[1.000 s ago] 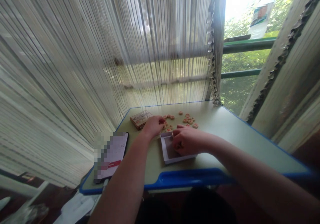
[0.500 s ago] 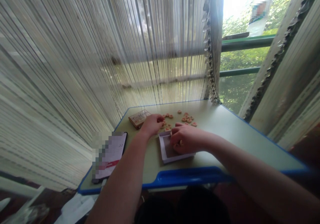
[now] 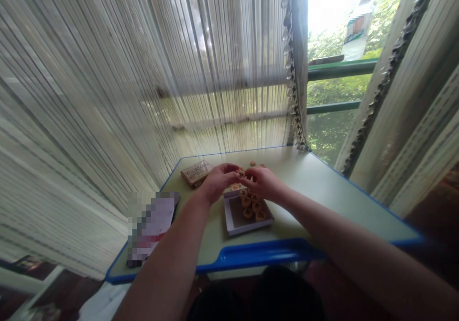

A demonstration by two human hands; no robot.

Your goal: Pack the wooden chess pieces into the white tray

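Note:
Above the far edge of the open box, my two hands meet around a round wooden xiangqi piece (image 3: 241, 173) with a dark mark on its face. My left hand (image 3: 222, 180) pinches it from the left side. From the right, my right hand (image 3: 263, 181) has its curled fingertips against the piece. Below them stands the shallow white-walled box (image 3: 230, 225) with a brown inside. Several xiangqi pieces (image 3: 256, 207) lie grouped in its right part. More loose pieces (image 3: 252, 163) lie behind my hands, partly hidden by them.
A patterned box lid (image 3: 196, 173) lies at the table's back left. A phone or tablet (image 3: 154, 230) rests along the left edge. The pale table (image 3: 315, 182) has a blue rim with a tray groove (image 3: 265, 251) in front. String curtains (image 3: 229, 48) hang behind.
My right hand has lifted out of the box and moved up and left to my left hand. The pieces in the box now show. The view has shifted slightly.

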